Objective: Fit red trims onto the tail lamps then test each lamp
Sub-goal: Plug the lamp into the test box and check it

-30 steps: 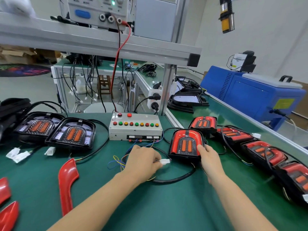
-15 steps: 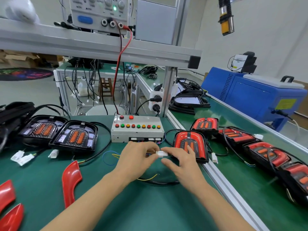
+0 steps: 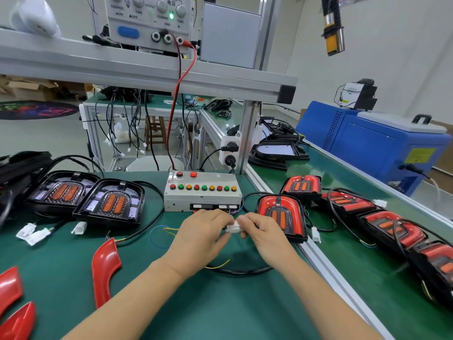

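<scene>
Just before the test box (image 3: 202, 192), your left hand (image 3: 198, 235) and right hand (image 3: 263, 231) pinch the white connector (image 3: 233, 227) between curled fingers; the trimmed tail lamp (image 3: 282, 217) lies right, a loose red trim (image 3: 105, 266) left, untrimmed lamps (image 3: 110, 201) beyond

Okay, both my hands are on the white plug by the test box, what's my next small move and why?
Probably press the halves of the white connector together until seated: left hand and right hand both pinch it in front of the test box, and the trimmed lamp beside them looks unlit.
</scene>
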